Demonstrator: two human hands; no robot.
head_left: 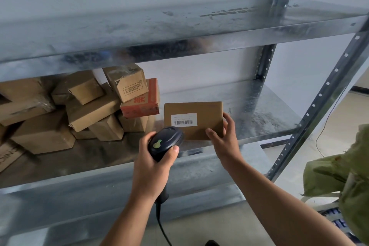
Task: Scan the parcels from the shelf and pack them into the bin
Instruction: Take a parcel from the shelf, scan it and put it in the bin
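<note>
A flat brown parcel (pixel 201 110) with a white barcode label (pixel 184 119) stands tilted up at the front of the metal shelf (pixel 265 114). My right hand (pixel 223 142) grips its lower right corner, thumb on the front face. My left hand (pixel 157 158) grips a dark corded barcode scanner (pixel 166 142) with a green button, its head just below and left of the label. A heap of several brown cardboard parcels (pixel 89 110) fills the left half of the same shelf, with a red-printed box (pixel 141 104) in it.
An upper shelf board (pixel 179 32) overhangs the parcels. Slotted steel uprights (pixel 319 96) stand at the right. A green woven sack (pixel 343 171) hangs open at the lower right. The scanner cable (pixel 161 223) drops below my left wrist.
</note>
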